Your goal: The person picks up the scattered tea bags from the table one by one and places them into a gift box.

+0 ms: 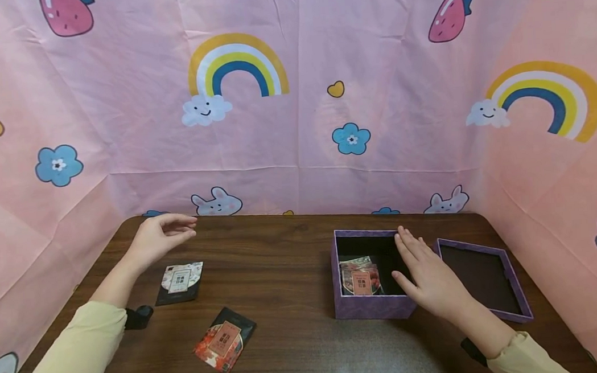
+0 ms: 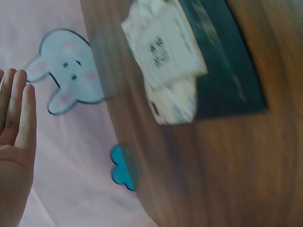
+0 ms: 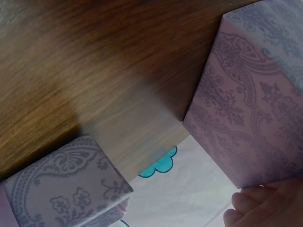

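Note:
My left hand (image 1: 160,240) hovers over the table with relaxed fingers and nothing in its grasp. Just below it lies a white-and-black tea packet (image 1: 179,282), which the left wrist view shows larger, with a pale label (image 2: 168,47). Nearer to me is a red-and-black tea packet (image 1: 226,340), lying at a slant. My right hand (image 1: 429,270) rests on the right side of an uncovered purple box (image 1: 372,307), its fingers extended along the rim and its thumb over the opening. Inside the box, at the left, stand several red packets (image 1: 362,278).
A purple box lid (image 1: 522,304) lies inside-up to the right of the box. The brown wooden table (image 1: 288,272) ends at a pink patterned cloth (image 1: 300,123) hanging behind it and along both sides.

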### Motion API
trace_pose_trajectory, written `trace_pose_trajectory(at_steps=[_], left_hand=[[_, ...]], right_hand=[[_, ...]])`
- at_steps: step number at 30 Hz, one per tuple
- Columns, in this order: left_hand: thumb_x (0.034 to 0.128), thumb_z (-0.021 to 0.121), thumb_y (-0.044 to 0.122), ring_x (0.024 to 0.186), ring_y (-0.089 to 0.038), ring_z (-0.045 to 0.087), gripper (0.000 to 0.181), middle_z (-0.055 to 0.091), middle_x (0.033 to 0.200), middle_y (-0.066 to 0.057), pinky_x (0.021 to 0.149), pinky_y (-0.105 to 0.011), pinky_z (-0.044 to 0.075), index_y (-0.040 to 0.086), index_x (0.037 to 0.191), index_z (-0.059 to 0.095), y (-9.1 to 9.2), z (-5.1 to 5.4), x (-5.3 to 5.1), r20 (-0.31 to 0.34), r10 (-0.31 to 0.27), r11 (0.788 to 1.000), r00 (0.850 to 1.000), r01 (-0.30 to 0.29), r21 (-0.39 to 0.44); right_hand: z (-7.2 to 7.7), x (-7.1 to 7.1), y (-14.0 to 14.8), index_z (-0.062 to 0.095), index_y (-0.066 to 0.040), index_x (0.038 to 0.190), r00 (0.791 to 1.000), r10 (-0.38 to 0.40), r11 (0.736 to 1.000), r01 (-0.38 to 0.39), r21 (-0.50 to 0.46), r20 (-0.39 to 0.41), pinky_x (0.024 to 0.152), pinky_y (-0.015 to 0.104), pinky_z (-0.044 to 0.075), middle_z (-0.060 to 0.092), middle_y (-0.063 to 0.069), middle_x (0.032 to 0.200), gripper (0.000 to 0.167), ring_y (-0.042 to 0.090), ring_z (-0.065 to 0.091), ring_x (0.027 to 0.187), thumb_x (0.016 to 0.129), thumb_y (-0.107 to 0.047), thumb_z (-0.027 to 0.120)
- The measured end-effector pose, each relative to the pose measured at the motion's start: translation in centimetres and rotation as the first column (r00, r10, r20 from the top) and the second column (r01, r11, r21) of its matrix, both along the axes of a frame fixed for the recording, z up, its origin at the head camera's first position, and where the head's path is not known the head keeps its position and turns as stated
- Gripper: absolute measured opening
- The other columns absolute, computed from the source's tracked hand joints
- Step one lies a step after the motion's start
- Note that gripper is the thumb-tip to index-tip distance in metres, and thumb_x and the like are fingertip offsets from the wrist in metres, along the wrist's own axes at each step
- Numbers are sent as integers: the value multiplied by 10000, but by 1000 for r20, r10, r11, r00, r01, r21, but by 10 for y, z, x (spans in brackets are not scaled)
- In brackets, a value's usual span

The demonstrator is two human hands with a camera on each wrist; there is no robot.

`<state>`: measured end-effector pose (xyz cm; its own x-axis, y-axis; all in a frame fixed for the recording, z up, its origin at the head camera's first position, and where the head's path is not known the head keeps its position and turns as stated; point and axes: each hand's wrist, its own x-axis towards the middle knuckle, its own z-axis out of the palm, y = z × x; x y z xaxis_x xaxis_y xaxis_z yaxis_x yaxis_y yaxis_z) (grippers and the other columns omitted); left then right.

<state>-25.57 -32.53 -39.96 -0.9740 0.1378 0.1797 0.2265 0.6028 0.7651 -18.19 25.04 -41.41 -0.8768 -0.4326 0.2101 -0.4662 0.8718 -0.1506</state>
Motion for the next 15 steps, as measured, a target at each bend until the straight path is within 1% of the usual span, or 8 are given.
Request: trace_pose_trajectory(at_steps=[4,8,11,14,15], left_hand=[[994,771,160,900,191,646,390,709,1318,-292,779,-108,570,-39,1322,701,-13,-9,2,9,34,999,999,-33,-34],[996,770,165,883,176,657,405,718,1285,-307,765,-132,584,-51,1330,692,-22,-19,6,29,43,998,999,-41,-50],[999,767,159,884,173,659,411,715,1287,-312,763,-140,589,-61,1336,683,-26,-27,8,42,42,998,998,-40,-49],[1003,760,148,891,174,655,417,703,1305,-320,766,-141,590,-73,1345,673,-31,-36,10,56,41,998,998,-38,-45],[1003,759,146,894,173,654,420,699,1311,-321,768,-143,591,-74,1350,669,-32,-40,11,66,40,999,997,-38,-39]], right_hand=[[0,0,0,291,35,1653,1000,-1,1000,1,0,-2,1359,429,127,215,218,1758,784,411,278,1617,1053,-346,622],[0,0,-1,294,34,1652,1000,-2,1000,2,1,-4,1351,473,175,220,216,1758,783,410,281,1616,1052,-345,625],[0,0,0,297,34,1651,1000,-2,1000,2,1,-8,1350,474,182,222,216,1757,781,409,285,1615,1050,-338,628],[0,0,0,297,35,1651,1000,-2,1000,2,0,-8,1356,451,161,221,216,1757,780,409,284,1615,1050,-336,627],[0,0,0,294,35,1652,1000,-2,1000,2,-1,-7,1360,428,135,219,216,1758,781,409,282,1616,1050,-337,626]])
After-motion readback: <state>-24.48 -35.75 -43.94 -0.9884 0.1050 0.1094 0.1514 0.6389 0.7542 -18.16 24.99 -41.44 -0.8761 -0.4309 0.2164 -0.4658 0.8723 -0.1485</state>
